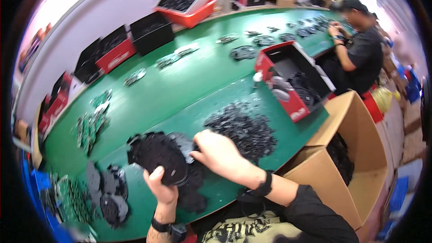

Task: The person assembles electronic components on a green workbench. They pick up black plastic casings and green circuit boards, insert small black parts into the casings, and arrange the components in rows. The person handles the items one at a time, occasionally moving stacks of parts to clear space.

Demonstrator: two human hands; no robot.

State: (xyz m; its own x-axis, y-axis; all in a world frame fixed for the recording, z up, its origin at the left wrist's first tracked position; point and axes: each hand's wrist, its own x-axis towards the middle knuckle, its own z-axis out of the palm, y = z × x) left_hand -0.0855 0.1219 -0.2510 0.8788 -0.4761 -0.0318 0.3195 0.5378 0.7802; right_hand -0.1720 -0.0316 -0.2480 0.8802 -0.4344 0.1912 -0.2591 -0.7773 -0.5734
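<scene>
My left hand (163, 190) grips a round black plastic part (164, 155) from below, the thumb over its near edge. The part is tilted above the table, and its upper face looks ribbed. Close to its right side, my right hand (218, 150) has its fingers curled together; whether a small piece is between them is hidden. Under and behind the held part lie more dark plastic parts (193, 193) and a grey rounded one (182, 144). Just beyond my right hand spreads a heap of small black pieces (245, 128).
Green circuit boards (90, 126) lie at the left, with a stack (72, 198) nearer. Round parts (112, 207) sit left of my hand. A red-black box (292, 101) and a cardboard carton (355, 153) stand right. A co-worker (360, 40) sits far right; boxes (150, 31) line the back.
</scene>
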